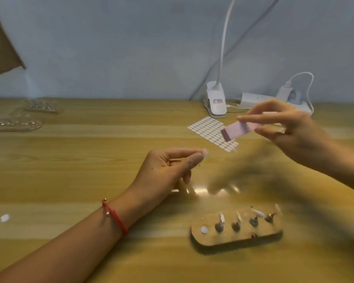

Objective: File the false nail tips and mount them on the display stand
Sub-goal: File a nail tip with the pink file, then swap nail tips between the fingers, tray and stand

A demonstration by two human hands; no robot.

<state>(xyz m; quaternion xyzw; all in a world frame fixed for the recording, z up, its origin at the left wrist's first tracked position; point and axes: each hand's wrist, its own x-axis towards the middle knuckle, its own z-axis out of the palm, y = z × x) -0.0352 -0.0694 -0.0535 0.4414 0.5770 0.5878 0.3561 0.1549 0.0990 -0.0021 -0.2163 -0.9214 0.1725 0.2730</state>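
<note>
Nail tip (204, 153) pinched by left hand (168, 170) | pink file (241, 129) gripped by right hand (290, 131) | display stand (236, 231) below

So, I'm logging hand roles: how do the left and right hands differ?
The left hand pinches a small pale nail tip; the right hand holds a pink file by one end. The left wrist wears a red bracelet; the right wrist shows none. Both grip with fingertips.
</note>
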